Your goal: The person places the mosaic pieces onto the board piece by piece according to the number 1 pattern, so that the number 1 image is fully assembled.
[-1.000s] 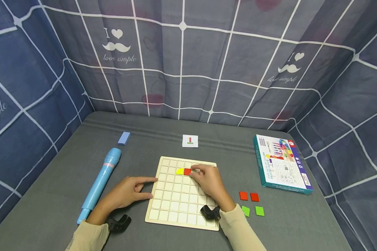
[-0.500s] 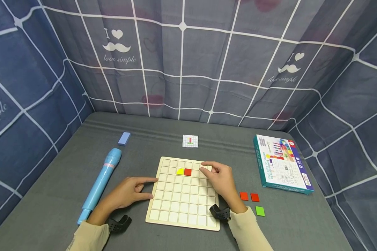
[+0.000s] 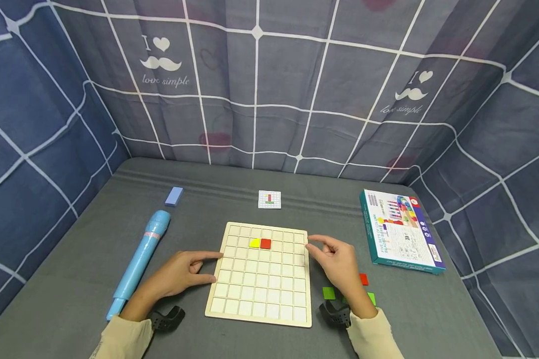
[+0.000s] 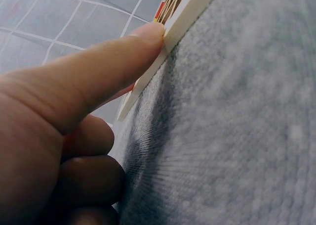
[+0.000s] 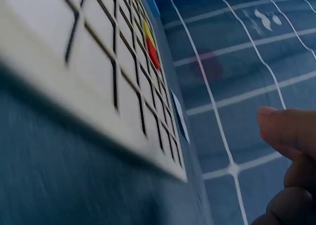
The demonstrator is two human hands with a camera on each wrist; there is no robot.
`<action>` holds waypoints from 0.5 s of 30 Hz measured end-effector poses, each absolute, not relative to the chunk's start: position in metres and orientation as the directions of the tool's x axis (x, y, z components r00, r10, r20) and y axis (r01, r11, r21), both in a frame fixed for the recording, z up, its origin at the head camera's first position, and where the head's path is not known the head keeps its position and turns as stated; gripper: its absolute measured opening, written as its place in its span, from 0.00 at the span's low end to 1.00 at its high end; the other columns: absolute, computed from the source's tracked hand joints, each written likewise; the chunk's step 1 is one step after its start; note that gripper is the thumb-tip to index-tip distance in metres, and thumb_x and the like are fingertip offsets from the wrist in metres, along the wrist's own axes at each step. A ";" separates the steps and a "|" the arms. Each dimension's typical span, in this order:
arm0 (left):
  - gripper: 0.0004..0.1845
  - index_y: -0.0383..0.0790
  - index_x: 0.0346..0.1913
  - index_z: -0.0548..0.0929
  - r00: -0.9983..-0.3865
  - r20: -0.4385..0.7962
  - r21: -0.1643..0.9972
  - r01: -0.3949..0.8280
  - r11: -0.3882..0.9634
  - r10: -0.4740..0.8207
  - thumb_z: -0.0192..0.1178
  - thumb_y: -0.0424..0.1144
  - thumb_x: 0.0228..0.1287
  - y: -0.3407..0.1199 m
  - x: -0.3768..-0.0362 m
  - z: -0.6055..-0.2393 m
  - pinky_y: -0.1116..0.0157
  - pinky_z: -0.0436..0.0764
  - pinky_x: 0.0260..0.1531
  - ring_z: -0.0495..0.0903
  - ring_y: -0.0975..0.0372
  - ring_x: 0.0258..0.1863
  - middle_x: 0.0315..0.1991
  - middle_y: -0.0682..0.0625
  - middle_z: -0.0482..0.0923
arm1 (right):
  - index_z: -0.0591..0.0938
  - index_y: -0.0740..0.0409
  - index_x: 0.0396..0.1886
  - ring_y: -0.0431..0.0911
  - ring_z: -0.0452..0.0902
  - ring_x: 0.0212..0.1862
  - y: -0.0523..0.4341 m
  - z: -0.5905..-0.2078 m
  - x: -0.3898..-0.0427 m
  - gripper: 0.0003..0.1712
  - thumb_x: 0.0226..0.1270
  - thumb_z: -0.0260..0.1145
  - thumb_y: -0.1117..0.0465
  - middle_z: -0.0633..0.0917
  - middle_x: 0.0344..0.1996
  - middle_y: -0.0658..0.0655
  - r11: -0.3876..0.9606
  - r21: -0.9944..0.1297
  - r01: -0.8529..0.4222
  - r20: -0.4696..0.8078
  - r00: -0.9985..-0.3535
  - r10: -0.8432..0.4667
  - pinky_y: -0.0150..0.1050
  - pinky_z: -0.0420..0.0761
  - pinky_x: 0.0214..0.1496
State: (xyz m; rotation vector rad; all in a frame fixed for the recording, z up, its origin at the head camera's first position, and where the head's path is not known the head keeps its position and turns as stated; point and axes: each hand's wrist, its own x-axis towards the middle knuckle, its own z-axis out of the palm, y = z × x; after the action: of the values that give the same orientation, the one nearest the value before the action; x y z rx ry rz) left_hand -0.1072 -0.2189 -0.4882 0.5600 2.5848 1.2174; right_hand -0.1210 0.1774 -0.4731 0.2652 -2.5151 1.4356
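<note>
Taking the wooden grid board [image 3: 259, 299] as a clock with 12 at its far edge, the board lies flat in the middle of the grey tabletop [image 3: 197, 199]. In its second row from the far edge, near 12 o'clock, a yellow tile [image 3: 254, 243] sits in the third square from the left, its left side not quite square, and a red tile [image 3: 265, 244] fills the square just to its right. The left hand [image 3: 179, 272] is at 9 o'clock, index finger and thumb stretched wide apart with both tips against the board's left edge; the left wrist view shows its other fingers curled in. The right hand [image 3: 337, 259] is between 2 and 3 o'clock, thumb and index finger gently bent with a narrow gap between their tips, which overlap the board's right edge from the head; the right wrist view shows the finger in sight apart from the board. Around 3 to 4 o'clock, a green tile [image 3: 329, 293] lies between the board and the right forearm, while a loose red tile [image 3: 364, 279] and a second green tile [image 3: 372, 297] are partly hidden behind it. A small pattern card [image 3: 269, 199] lies beyond the board at 12, a flat blue block [image 3: 174, 196] towards 10, a long light-blue tube [image 3: 139, 259] at 9 beside the left forearm, and a printed box [image 3: 404, 232] between 2 and 3.
</note>
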 end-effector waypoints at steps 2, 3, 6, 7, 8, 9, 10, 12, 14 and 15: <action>0.29 0.51 0.63 0.84 -0.902 -0.043 0.773 0.243 0.586 0.431 0.76 0.48 0.58 -0.219 -0.106 -0.488 0.72 0.59 0.20 0.53 0.71 0.16 0.17 0.63 0.55 | 0.91 0.55 0.46 0.36 0.48 0.13 0.188 -0.471 -0.119 0.12 0.64 0.77 0.57 0.62 0.11 0.46 0.520 -0.811 -0.268 0.300 -0.954 -0.024 0.33 0.53 0.15; 0.29 0.51 0.63 0.84 -0.902 -0.043 0.771 0.244 0.588 0.430 0.76 0.48 0.58 -0.219 -0.106 -0.488 0.72 0.59 0.20 0.53 0.72 0.16 0.17 0.63 0.55 | 0.91 0.56 0.46 0.35 0.48 0.13 0.193 -0.470 -0.118 0.12 0.65 0.77 0.57 0.62 0.11 0.46 0.527 -0.807 -0.268 0.305 -0.952 -0.017 0.33 0.54 0.14; 0.29 0.50 0.64 0.84 -0.901 -0.039 0.771 0.248 0.586 0.433 0.76 0.48 0.58 -0.219 -0.106 -0.488 0.72 0.59 0.20 0.53 0.72 0.16 0.17 0.63 0.55 | 0.90 0.57 0.45 0.34 0.48 0.13 0.208 -0.468 -0.114 0.11 0.65 0.77 0.59 0.62 0.11 0.47 0.537 -0.799 -0.272 0.328 -0.945 0.010 0.33 0.53 0.14; 0.29 0.50 0.64 0.84 -0.900 -0.038 0.774 0.248 0.583 0.433 0.76 0.48 0.58 -0.219 -0.106 -0.488 0.72 0.59 0.20 0.53 0.72 0.16 0.17 0.63 0.55 | 0.90 0.57 0.45 0.33 0.48 0.13 0.212 -0.469 -0.113 0.11 0.64 0.77 0.59 0.62 0.11 0.47 0.541 -0.798 -0.268 0.331 -0.943 0.022 0.33 0.53 0.13; 0.29 0.50 0.64 0.84 -0.900 -0.039 0.775 0.247 0.582 0.434 0.76 0.48 0.58 -0.219 -0.106 -0.488 0.72 0.59 0.20 0.53 0.72 0.16 0.17 0.63 0.55 | 0.91 0.57 0.45 0.33 0.48 0.13 0.216 -0.470 -0.111 0.11 0.65 0.77 0.59 0.62 0.11 0.47 0.544 -0.798 -0.262 0.331 -0.943 0.031 0.33 0.54 0.13; 0.29 0.50 0.64 0.84 -0.900 -0.040 0.775 0.246 0.582 0.434 0.76 0.48 0.59 -0.220 -0.106 -0.488 0.72 0.59 0.19 0.53 0.72 0.16 0.17 0.63 0.55 | 0.91 0.57 0.44 0.32 0.48 0.13 0.220 -0.471 -0.108 0.10 0.65 0.77 0.60 0.62 0.11 0.47 0.546 -0.797 -0.257 0.332 -0.942 0.042 0.33 0.54 0.13; 0.29 0.50 0.64 0.84 -0.900 -0.041 0.775 0.246 0.582 0.435 0.76 0.48 0.59 -0.219 -0.106 -0.488 0.72 0.59 0.19 0.53 0.72 0.16 0.17 0.63 0.55 | 0.91 0.57 0.44 0.32 0.48 0.14 0.225 -0.473 -0.106 0.10 0.64 0.77 0.60 0.62 0.12 0.47 0.548 -0.799 -0.248 0.329 -0.943 0.054 0.33 0.54 0.14; 0.29 0.51 0.64 0.84 -0.899 -0.044 0.773 0.245 0.585 0.435 0.76 0.48 0.59 -0.219 -0.107 -0.488 0.72 0.59 0.19 0.53 0.72 0.16 0.17 0.63 0.55 | 0.91 0.57 0.43 0.31 0.49 0.14 0.233 -0.478 -0.101 0.10 0.64 0.77 0.60 0.62 0.12 0.47 0.558 -0.799 -0.224 0.316 -0.946 0.073 0.33 0.55 0.14; 0.29 0.50 0.64 0.83 -0.899 -0.044 0.771 0.247 0.587 0.436 0.76 0.48 0.59 -0.219 -0.106 -0.488 0.72 0.59 0.20 0.53 0.72 0.16 0.17 0.63 0.55 | 0.91 0.56 0.43 0.31 0.49 0.14 0.242 -0.483 -0.095 0.10 0.64 0.77 0.59 0.62 0.12 0.47 0.565 -0.802 -0.194 0.288 -0.954 0.081 0.33 0.55 0.14; 0.29 0.50 0.64 0.83 -0.900 -0.044 0.771 0.247 0.587 0.435 0.76 0.48 0.59 -0.220 -0.106 -0.488 0.72 0.59 0.20 0.53 0.72 0.16 0.17 0.63 0.55 | 0.91 0.56 0.43 0.32 0.49 0.14 0.246 -0.485 -0.093 0.10 0.64 0.77 0.59 0.62 0.12 0.47 0.573 -0.800 -0.180 0.273 -0.959 0.080 0.33 0.56 0.14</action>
State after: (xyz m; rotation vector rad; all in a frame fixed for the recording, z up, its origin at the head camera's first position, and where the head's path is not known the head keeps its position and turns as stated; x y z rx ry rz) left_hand -0.1063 -0.2195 -0.4877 0.5650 2.5901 1.2056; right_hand -0.0926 0.2459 -0.4848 0.0820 -2.5279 1.3316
